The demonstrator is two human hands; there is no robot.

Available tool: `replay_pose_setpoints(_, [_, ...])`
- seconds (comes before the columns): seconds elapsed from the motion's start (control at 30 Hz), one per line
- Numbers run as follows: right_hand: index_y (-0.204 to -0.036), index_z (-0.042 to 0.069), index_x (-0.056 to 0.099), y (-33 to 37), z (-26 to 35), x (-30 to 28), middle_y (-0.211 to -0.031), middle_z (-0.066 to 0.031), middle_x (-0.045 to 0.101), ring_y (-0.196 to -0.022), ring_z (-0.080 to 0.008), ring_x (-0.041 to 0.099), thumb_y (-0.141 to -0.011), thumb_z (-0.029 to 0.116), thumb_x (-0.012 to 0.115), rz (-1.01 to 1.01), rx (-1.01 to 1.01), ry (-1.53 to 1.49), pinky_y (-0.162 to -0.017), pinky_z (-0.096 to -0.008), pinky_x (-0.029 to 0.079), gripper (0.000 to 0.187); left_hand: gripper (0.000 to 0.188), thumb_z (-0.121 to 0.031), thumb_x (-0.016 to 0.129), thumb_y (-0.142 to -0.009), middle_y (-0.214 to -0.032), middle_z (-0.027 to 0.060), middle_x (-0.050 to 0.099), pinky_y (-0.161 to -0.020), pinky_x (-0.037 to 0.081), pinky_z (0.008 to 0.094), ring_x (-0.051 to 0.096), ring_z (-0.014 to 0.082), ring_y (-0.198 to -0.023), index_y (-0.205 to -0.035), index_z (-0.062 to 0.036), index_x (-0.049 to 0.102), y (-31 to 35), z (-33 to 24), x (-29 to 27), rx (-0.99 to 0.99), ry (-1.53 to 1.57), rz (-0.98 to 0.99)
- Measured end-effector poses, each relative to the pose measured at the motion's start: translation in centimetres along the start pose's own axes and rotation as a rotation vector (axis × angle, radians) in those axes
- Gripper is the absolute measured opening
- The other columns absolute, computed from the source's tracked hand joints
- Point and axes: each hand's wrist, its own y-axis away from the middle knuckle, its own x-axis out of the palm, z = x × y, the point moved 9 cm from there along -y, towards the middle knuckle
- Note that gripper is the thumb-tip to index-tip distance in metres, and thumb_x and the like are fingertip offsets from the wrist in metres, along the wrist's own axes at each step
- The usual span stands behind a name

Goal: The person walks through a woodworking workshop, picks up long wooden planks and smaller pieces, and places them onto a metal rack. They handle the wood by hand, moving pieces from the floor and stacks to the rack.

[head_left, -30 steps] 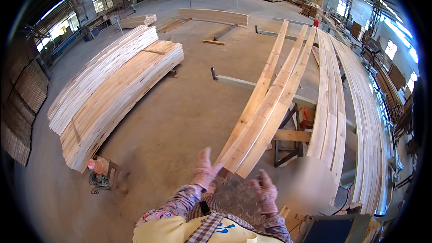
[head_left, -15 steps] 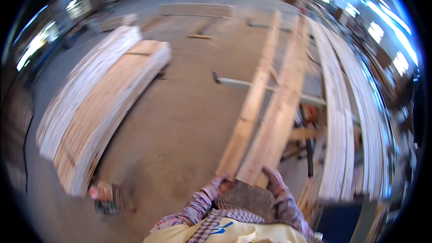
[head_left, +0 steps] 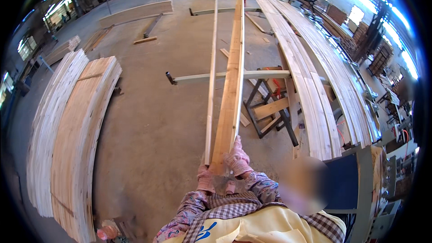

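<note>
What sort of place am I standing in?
Most likely a woodworking or timber-processing workshop: there's a large stack of timber on the left, planks lie across pale support bars on the right, and you're holding long boards.

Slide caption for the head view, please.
Gloved left hand and right hand hold long boards by their ends, lumber stack at left.

- Gloved left hand (head_left: 205, 180) gripping the near end of a narrow edge-up board (head_left: 211, 90).
- Gloved right hand (head_left: 238, 158) holding the near end of a broad board (head_left: 228, 94), just beside.
- Pale rail (head_left: 193, 78) crossing beneath both.
- Plank stack (head_left: 74, 130) at left.
- Long boards (head_left: 299, 67) lying at right.
</note>
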Motion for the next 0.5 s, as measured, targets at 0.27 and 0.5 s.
replay_pose_setpoints(0.27, [-0.146,0.000,0.039,-4.7,-5.7,1.9,-0.139,-0.0216,0.052,-0.122,-0.0317,0.058,-0.086,0.039,0.074,0.156,-0.083,-1.047,-0.102,-0.0403,0.048,0.079,0.047,-0.038,0.067,-0.086,-0.093,0.0146,0.070,-0.075,0.052,0.0393,0.065,0.0256,-0.084,-0.111,0.0015,0.064,2.1,-8.4,-6.4,-0.516,0.592,0.064])
replay_pose_setpoints(0.5, [-0.125,-0.004,0.060,-5.5,-3.9,6.3,-0.115,-0.0160,0.068,-0.105,-0.0274,0.067,-0.083,0.039,0.077,0.544,-0.181,-1.210,-0.091,-0.0375,0.053,0.062,0.036,-0.030,0.067,-0.089,-0.090,0.0066,0.068,-0.068,0.053,0.0342,0.065,0.0169,-0.079,-0.108,0.0001,0.066,2.8,-6.8,-5.2,-0.658,0.960,0.117])
